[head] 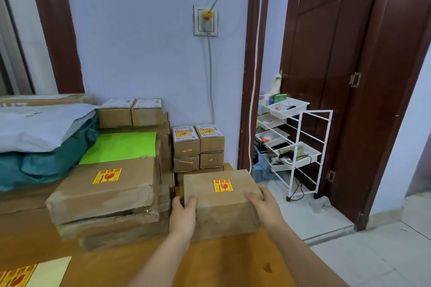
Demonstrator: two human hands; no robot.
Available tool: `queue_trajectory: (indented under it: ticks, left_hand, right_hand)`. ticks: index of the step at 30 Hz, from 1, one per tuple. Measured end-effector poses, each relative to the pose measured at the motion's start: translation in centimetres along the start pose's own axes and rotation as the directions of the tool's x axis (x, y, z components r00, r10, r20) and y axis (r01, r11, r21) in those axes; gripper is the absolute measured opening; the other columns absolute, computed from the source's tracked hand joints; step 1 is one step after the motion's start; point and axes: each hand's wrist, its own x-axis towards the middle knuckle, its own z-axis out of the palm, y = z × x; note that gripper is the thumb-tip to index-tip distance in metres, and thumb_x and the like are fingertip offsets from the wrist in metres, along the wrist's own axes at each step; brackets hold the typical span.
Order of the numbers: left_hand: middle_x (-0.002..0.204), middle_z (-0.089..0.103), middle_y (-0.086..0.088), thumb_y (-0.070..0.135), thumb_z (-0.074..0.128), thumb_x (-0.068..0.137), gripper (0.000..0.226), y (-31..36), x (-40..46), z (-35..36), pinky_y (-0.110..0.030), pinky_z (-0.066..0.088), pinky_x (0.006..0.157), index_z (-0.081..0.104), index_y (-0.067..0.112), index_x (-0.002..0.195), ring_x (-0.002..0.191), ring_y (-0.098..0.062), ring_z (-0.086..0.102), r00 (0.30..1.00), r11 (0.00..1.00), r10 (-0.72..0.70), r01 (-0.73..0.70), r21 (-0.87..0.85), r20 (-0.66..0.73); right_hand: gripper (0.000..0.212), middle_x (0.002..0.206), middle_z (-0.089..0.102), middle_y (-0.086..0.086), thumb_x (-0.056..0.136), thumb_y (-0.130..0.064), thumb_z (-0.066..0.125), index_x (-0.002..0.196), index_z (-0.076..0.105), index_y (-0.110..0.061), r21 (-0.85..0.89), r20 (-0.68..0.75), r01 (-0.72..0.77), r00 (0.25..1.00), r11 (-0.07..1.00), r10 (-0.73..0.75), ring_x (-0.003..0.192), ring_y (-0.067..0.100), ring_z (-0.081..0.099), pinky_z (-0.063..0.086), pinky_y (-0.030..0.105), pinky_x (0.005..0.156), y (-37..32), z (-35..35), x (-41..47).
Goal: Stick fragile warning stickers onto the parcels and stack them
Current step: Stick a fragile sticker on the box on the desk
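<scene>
Held parcel: a brown cardboard parcel (221, 202) sits at the right part of the desk (210, 263), near its far right corner, gripped at both near corners.
Its sticker: a yellow and red fragile sticker (223, 185) lies flat on the top face, right of centre.
Left hand: the left hand (183, 215) clasps the parcel's near left corner, fingers curled over the top edge.
Right hand: the right hand (264, 205) clasps the near right corner, fingers over the top and thumb down the side.
Neighbouring stack: just left, a stack of flat worn cartons (105, 196); the top one carries the same kind of sticker (107, 175).
Small boxes: behind the held parcel, four small boxes (198, 147) stand two by two, the upper pair with stickers on top.
Sticker sheet: a sheet of stickers (28, 275) lies at the desk's near left edge.
Beyond: a white wire trolley (300, 147) stands by a dark wooden door (338, 53).
</scene>
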Motion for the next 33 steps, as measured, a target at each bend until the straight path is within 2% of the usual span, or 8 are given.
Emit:
queue_trajectory:
  ticks: [6,12,16,19,23,25,28,33]
  left_hand:
    - [0.114,0.048,-0.002,0.041,0.046,0.096,0.053,0.0,1.9,0.5,-0.034,0.039,0.083,0.034,0.015,0.141,0.100,-0.021,0.048,1.000,0.991,0.010,-0.011,-0.133,-0.013]
    - [0.115,0.055,-0.005,0.042,0.045,0.097,0.047,-0.3,3.9,1.2,-0.034,0.041,0.082,0.040,0.017,0.137,0.098,-0.023,0.052,0.997,0.979,0.018,-0.034,-0.203,-0.080]
    - [0.125,0.051,-0.004,0.040,0.045,0.097,0.051,-0.2,4.7,1.4,-0.030,0.038,0.085,0.036,0.018,0.142,0.102,-0.018,0.046,0.993,0.970,0.053,-0.076,-0.231,-0.106]
    - [0.126,0.049,-0.005,0.040,0.044,0.098,0.051,-0.1,5.3,1.7,-0.029,0.037,0.086,0.036,0.017,0.142,0.109,-0.022,0.048,0.990,0.967,0.055,-0.085,-0.238,-0.129]
    - [0.122,0.052,-0.004,0.040,0.044,0.097,0.045,-0.6,6.5,2.1,-0.032,0.040,0.089,0.042,0.017,0.136,0.103,-0.020,0.049,0.982,0.972,0.064,-0.102,-0.213,-0.179]
    - [0.128,0.049,-0.007,0.041,0.044,0.097,0.045,-0.9,6.9,2.4,-0.037,0.042,0.095,0.044,0.016,0.134,0.112,-0.025,0.048,0.971,0.982,0.076,-0.112,-0.151,-0.225]
    - [0.142,0.030,-0.007,0.041,0.043,0.097,0.049,-0.8,7.1,2.5,-0.042,0.031,0.106,0.042,0.014,0.137,0.131,-0.030,0.032,0.954,0.995,0.076,-0.092,-0.042,-0.290]
    - [0.145,0.028,-0.006,0.041,0.042,0.097,0.050,-0.6,7.2,2.5,-0.043,0.029,0.106,0.041,0.015,0.139,0.133,-0.030,0.030,0.950,0.995,0.088,-0.096,-0.013,-0.300]
  right_hand:
    - [0.038,0.106,0.055,0.000,0.091,-0.030,0.060,0.124,0.048,-0.014,0.059,-0.069,0.023,0.997,0.998,-0.019,0.099,0.020,0.054,0.043,0.031,0.078,0.8,1.7,2.0]
    - [0.036,0.108,0.055,-0.001,0.091,-0.034,0.060,0.122,0.048,-0.020,0.128,-0.120,0.052,0.992,0.990,-0.036,0.101,0.018,0.052,0.042,0.031,0.083,1.3,3.4,3.9]
    - [0.039,0.113,0.057,0.001,0.091,-0.036,0.058,0.126,0.050,-0.019,0.144,-0.121,0.062,0.992,0.988,-0.045,0.105,0.020,0.053,0.045,0.036,0.090,1.5,4.3,5.4]
    - [0.037,0.109,0.056,-0.001,0.093,-0.036,0.056,0.125,0.050,-0.019,0.150,-0.122,0.078,0.991,0.986,-0.059,0.103,0.018,0.051,0.042,0.033,0.085,1.5,4.9,6.2]
    - [0.037,0.112,0.056,0.000,0.093,-0.038,0.055,0.125,0.050,-0.020,0.144,-0.127,0.085,0.990,0.986,-0.067,0.105,0.018,0.052,0.043,0.033,0.087,1.7,5.2,7.3]
    - [0.038,0.114,0.057,0.001,0.093,-0.039,0.055,0.126,0.049,-0.021,0.138,-0.117,0.084,0.991,0.987,-0.068,0.106,0.019,0.053,0.045,0.035,0.090,1.8,5.4,7.8]
    - [0.036,0.114,0.058,0.001,0.093,-0.039,0.055,0.125,0.049,-0.022,0.146,-0.105,0.088,0.992,0.985,-0.073,0.106,0.019,0.054,0.047,0.038,0.091,1.9,5.5,8.2]
    - [0.033,0.111,0.059,0.000,0.093,-0.038,0.055,0.121,0.050,-0.022,0.145,-0.093,0.095,0.992,0.985,-0.082,0.103,0.018,0.056,0.048,0.037,0.088,1.9,5.5,8.4]
